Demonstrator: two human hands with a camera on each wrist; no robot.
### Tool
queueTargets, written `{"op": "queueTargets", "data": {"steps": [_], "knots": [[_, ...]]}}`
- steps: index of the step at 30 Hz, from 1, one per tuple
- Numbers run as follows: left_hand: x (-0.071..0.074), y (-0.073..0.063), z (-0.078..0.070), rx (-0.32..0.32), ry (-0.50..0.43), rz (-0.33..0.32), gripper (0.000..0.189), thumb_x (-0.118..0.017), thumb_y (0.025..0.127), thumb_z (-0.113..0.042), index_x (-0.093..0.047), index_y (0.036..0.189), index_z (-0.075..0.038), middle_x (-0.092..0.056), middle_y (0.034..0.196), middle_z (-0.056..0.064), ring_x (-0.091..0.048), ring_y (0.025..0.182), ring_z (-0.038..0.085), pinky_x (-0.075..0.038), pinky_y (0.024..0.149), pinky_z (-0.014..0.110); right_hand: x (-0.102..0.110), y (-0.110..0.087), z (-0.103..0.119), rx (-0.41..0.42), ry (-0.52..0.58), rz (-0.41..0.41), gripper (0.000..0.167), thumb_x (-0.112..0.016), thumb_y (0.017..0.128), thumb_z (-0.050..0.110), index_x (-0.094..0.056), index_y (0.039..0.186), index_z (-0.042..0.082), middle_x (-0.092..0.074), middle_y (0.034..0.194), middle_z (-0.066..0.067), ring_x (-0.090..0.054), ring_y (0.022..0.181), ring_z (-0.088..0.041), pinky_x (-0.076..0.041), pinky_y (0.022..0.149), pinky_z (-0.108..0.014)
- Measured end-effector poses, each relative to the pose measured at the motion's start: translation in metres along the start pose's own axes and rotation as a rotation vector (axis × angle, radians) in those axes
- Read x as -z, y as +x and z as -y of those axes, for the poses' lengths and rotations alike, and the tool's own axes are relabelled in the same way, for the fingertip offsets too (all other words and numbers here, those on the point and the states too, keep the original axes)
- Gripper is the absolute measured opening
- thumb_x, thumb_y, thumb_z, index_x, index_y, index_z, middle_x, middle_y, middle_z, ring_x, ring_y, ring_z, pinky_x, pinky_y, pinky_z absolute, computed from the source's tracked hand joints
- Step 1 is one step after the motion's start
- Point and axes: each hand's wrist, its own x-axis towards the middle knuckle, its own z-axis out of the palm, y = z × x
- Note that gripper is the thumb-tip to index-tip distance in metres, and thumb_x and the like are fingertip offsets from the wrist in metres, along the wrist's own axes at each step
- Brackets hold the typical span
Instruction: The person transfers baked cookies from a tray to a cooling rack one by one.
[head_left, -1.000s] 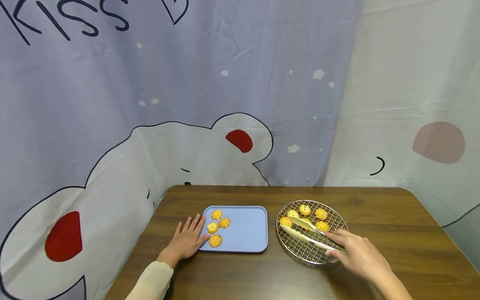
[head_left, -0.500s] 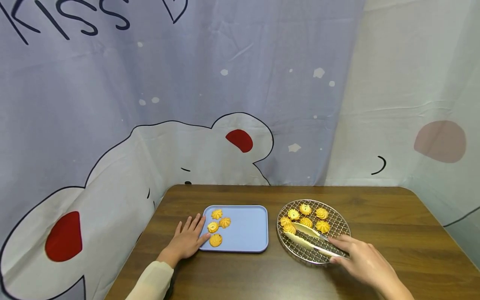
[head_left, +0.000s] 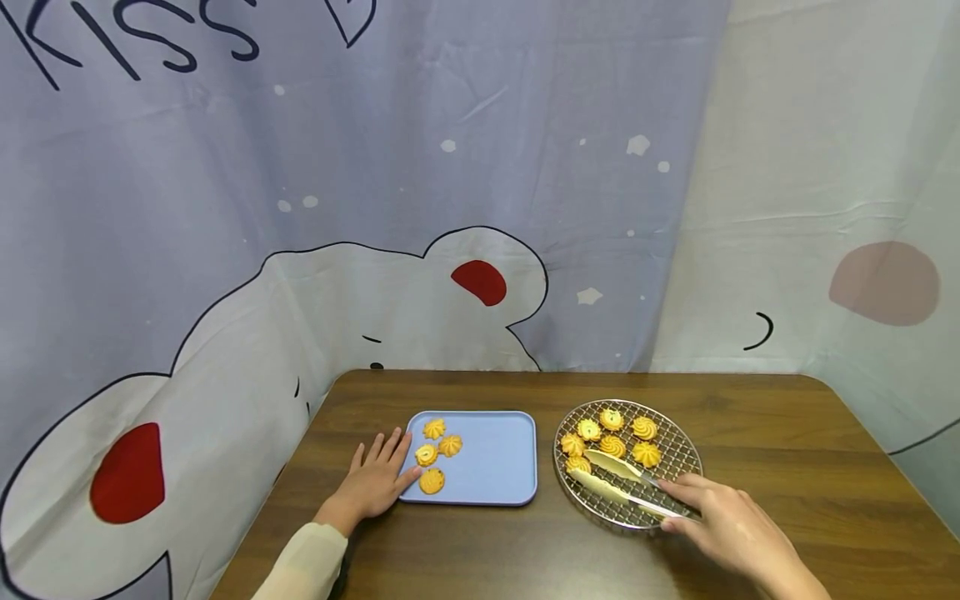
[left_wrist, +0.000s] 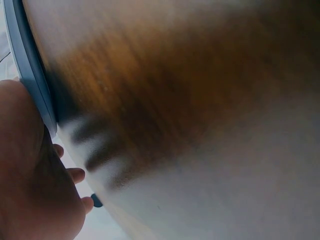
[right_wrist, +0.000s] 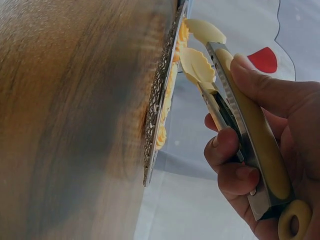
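Note:
My right hand point(head_left: 738, 525) grips a pair of tongs point(right_wrist: 250, 125) with pale yellow scalloped tips and metal arms. The tongs reach over a round wire rack point(head_left: 600, 504) on the right, tips spread apart. A golden swirled cookie point(head_left: 577, 465) lies at the rack's left side, right by the tips; whether they touch it I cannot tell. Several more piped cookies point(head_left: 612, 447) sit behind it. My left hand point(head_left: 373, 482) rests with spread fingers at the left edge of a light blue tray point(head_left: 495, 458), which bears several cookies point(head_left: 450, 445) on its left side.
Both the tray and the rack stand on a brown wooden table point(head_left: 465, 550). A printed curtain point(head_left: 600, 167) hangs behind the table's back edge. A gap of bare wood separates tray from rack.
The tongs have drawn slightly toward the near right, and their tips have parted from the cookie. That cookie now shows separately at the rack's left, nearer to me. The left hand stays put.

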Motion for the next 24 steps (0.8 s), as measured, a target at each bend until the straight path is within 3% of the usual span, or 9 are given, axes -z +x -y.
{"op": "queueTargets", "data": {"steps": [17,24], "knots": [[0.007,-0.005,-0.005,-0.013,-0.041,-0.007,0.075,-0.037,0.106,-0.056,-0.024,0.162,-0.007,-0.021,0.166,0.02,-0.014,0.151,0.05,-0.002,0.116,0.071,0.007,0.011,0.011,0.01,0.018,0.002,0.052,-0.087,0.076,0.034,-0.075,0.122,0.013,-0.072,0.12,-0.009,-0.072,0.099,-0.034,-0.058,0.082,-0.052],[0.006,-0.004,-0.004,0.004,-0.003,0.026,0.076,-0.033,0.106,-0.06,-0.018,0.164,-0.012,-0.015,0.169,0.015,-0.012,0.153,0.045,-0.003,0.118,0.068,0.007,0.024,0.021,0.021,0.021,0.035,0.054,-0.086,0.077,0.036,-0.074,0.125,0.013,-0.071,0.124,-0.01,-0.071,0.103,-0.035,-0.057,0.084,-0.053]]}}
